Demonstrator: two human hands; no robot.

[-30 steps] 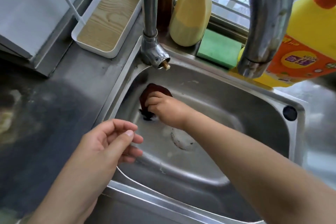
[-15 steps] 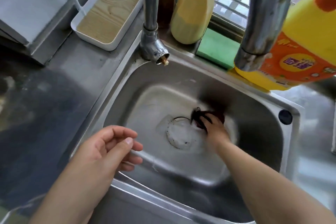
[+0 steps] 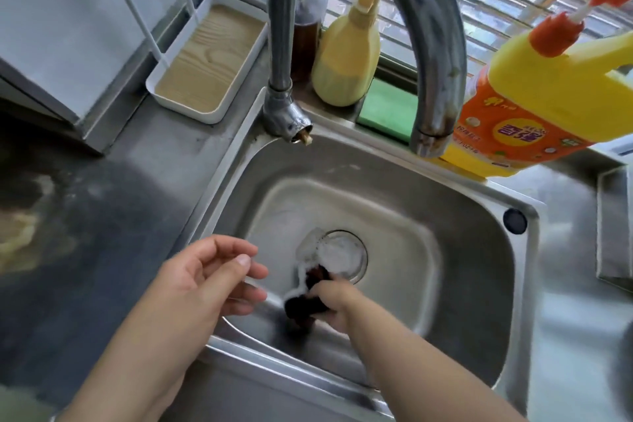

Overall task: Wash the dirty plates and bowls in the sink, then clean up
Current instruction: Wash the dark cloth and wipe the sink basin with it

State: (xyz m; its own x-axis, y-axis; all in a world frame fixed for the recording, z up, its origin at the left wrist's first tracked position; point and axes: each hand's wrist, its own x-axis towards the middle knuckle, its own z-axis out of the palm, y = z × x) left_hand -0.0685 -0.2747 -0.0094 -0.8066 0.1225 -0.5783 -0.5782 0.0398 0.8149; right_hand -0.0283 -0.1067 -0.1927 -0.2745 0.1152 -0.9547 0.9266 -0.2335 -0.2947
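A steel sink (image 3: 472, 284) is taking up most of the view, its basin wet and streaked with white suds around the round drain (image 3: 346, 255). A curved tap (image 3: 442, 44) is arching over it from the back rim. Behind the rim a big yellow detergent bottle (image 3: 534, 106) with an orange label is standing at the right, a pale yellow squeeze bottle (image 3: 346, 55) near the middle, a dark bottle (image 3: 308, 34) just beside it, and a green sponge (image 3: 387, 106) lying flat between tap and squeeze bottle. A white tray (image 3: 209, 58) with a wood-grain bottom is sitting on the counter to the left. The left hand (image 3: 205, 281) is hovering over the sink's near left edge, fingers loosely curled, holding nothing. The right hand (image 3: 337, 301) is gripping a dark scrub pad (image 3: 305, 301) against the basin floor, just in front of the drain.
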